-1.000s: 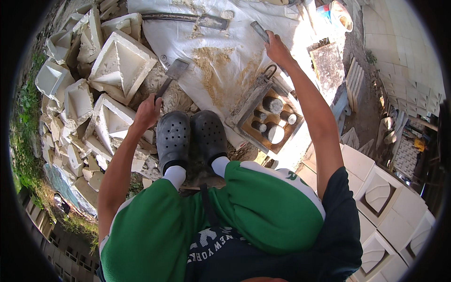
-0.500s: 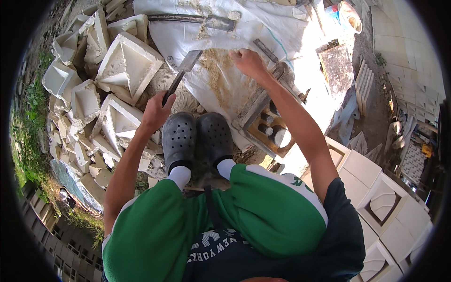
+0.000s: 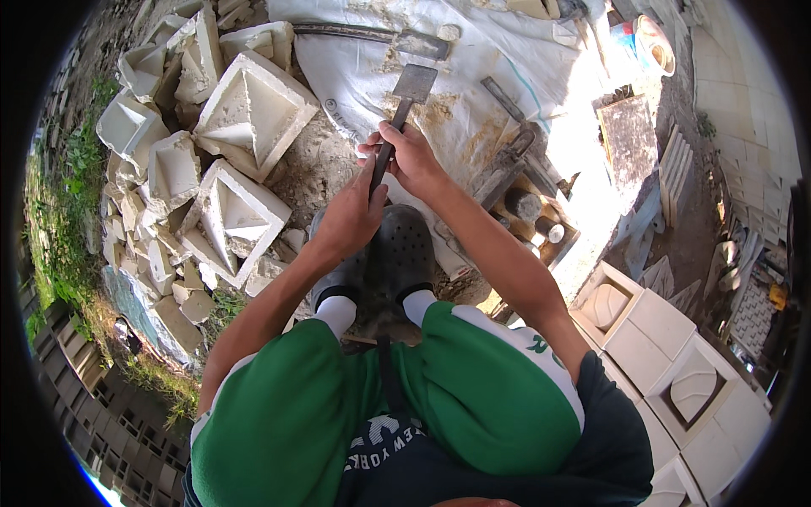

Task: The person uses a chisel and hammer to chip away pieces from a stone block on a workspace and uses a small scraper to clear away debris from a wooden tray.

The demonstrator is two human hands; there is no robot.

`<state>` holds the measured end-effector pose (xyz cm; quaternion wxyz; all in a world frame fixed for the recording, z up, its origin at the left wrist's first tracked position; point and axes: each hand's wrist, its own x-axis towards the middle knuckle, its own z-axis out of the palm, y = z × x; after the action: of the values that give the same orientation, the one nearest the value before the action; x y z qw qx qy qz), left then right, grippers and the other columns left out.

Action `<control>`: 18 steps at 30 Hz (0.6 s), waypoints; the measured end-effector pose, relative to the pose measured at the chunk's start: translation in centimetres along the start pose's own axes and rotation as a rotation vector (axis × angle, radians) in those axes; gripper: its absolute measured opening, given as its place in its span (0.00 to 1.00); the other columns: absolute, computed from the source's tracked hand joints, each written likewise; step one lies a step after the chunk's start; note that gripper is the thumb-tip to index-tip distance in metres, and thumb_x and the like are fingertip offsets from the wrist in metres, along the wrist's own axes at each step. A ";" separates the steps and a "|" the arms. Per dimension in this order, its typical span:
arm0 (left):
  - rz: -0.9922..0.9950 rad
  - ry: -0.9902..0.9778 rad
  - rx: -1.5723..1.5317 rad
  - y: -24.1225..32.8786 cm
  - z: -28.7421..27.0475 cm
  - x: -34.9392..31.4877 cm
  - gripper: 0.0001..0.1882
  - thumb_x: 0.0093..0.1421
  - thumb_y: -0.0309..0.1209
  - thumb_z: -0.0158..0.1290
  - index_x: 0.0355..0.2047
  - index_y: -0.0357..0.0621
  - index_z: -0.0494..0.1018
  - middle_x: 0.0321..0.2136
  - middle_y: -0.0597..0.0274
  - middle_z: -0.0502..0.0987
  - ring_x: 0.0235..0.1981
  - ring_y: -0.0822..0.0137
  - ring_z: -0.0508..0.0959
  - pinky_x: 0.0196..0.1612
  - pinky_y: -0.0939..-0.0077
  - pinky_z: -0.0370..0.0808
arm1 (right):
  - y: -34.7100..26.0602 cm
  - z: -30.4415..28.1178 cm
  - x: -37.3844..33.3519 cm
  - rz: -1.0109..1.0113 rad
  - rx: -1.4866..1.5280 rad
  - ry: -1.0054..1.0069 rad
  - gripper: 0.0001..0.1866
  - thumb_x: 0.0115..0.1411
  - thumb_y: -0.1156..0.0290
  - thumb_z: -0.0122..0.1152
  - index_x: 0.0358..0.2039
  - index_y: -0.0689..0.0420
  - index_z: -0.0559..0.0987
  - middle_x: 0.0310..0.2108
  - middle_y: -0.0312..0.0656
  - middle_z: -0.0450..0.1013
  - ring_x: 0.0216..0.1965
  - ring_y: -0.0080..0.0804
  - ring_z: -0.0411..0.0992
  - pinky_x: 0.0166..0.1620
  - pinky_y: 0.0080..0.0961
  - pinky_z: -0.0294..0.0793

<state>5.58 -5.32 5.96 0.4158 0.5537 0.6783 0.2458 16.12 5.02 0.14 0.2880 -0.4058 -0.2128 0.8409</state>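
Forearms [image 3: 507,258] angled inward, left hand [image 3: 351,216] and right hand [image 3: 411,159] grip a flat-bladed tool [image 3: 402,111], broken blocks [image 3: 247,110] lying left, white sheeting [image 3: 498,42] beyond.

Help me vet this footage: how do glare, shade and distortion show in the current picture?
Head view: sunlight washes out the right part of the white sheet; the left hand, right hand and scraper sit in shade, fairly sharp; head view, lower right: pale blocks skew toward the picture's edge.
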 end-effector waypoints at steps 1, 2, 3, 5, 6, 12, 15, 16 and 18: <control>-0.026 -0.008 0.000 0.0 0.1 -0.3 0.26 0.62 0.33 0.47 0.58 0.34 0.59 0.31 0.41 0.75 0.32 0.46 0.76 0.38 0.60 0.70 | -1.1 -0.5 0.0 0.014 -0.007 0.024 0.11 0.64 0.66 0.48 0.34 0.61 0.66 0.28 0.41 0.68 0.33 0.37 0.75 0.36 0.42 0.81; -0.032 -0.003 0.000 -0.2 -0.1 -0.4 0.26 0.62 0.33 0.47 0.58 0.34 0.59 0.31 0.41 0.75 0.32 0.46 0.76 0.38 0.60 0.70 | -2.0 -1.3 0.6 -0.007 -0.036 0.037 0.10 0.64 0.66 0.48 0.35 0.60 0.66 0.27 0.39 0.66 0.28 0.34 0.73 0.34 0.40 0.81; -0.041 -0.070 -0.009 -0.3 -0.4 -0.6 0.25 0.61 0.34 0.48 0.56 0.36 0.62 0.28 0.46 0.75 0.28 0.52 0.75 0.35 0.63 0.71 | -3.1 -2.3 1.1 -0.051 -0.022 0.047 0.08 0.64 0.67 0.48 0.36 0.59 0.65 0.26 0.38 0.65 0.24 0.31 0.70 0.33 0.40 0.81; -0.051 -0.134 -0.019 -0.6 -0.9 -0.8 0.23 0.61 0.35 0.50 0.55 0.38 0.66 0.25 0.50 0.75 0.25 0.58 0.75 0.32 0.67 0.71 | -5.8 -4.6 1.7 -0.152 -0.087 0.184 0.07 0.64 0.68 0.48 0.37 0.57 0.65 0.25 0.36 0.63 0.20 0.27 0.64 0.23 0.32 0.73; -0.104 -0.103 -0.042 -0.9 -1.4 -1.4 0.22 0.60 0.35 0.51 0.53 0.38 0.68 0.23 0.54 0.75 0.22 0.63 0.73 0.30 0.70 0.70 | -7.5 -5.4 2.0 -0.149 -0.196 0.294 0.07 0.64 0.69 0.48 0.39 0.57 0.64 0.26 0.36 0.62 0.18 0.25 0.62 0.20 0.27 0.67; -0.268 0.031 -0.039 -6.0 -3.9 -4.4 0.18 0.61 0.34 0.52 0.49 0.38 0.71 0.21 0.62 0.74 0.20 0.74 0.72 0.26 0.76 0.69 | -18.7 -14.8 2.0 -0.192 -1.648 0.593 0.29 0.57 0.43 0.52 0.26 0.63 0.77 0.24 0.52 0.75 0.30 0.49 0.74 0.36 0.41 0.69; -0.318 0.137 -0.114 -7.9 -5.0 -5.5 0.14 0.60 0.35 0.52 0.42 0.38 0.73 0.19 0.61 0.74 0.19 0.73 0.71 0.25 0.75 0.68 | -20.6 -16.9 1.2 -0.023 -1.877 0.620 0.35 0.55 0.35 0.47 0.31 0.61 0.79 0.29 0.51 0.76 0.37 0.48 0.75 0.41 0.39 0.70; -0.354 0.195 -0.169 -8.1 -5.3 -6.1 0.13 0.59 0.35 0.52 0.37 0.37 0.74 0.18 0.59 0.74 0.18 0.70 0.71 0.25 0.73 0.68 | -20.6 -17.1 0.7 0.030 -1.916 0.622 0.37 0.55 0.34 0.46 0.31 0.61 0.79 0.30 0.52 0.76 0.38 0.49 0.75 0.42 0.39 0.70; -0.376 0.231 -0.132 -8.4 -6.1 -6.7 0.12 0.60 0.36 0.52 0.35 0.37 0.74 0.17 0.59 0.74 0.18 0.71 0.71 0.25 0.73 0.68 | -19.6 -20.4 0.2 0.022 -1.938 0.624 0.37 0.55 0.33 0.45 0.33 0.61 0.79 0.32 0.53 0.76 0.40 0.49 0.74 0.44 0.39 0.70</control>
<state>-3.83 -13.15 4.47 0.4093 0.3574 0.7950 0.2697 38.57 22.25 -0.24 -0.1299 -0.6676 -0.7141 0.1660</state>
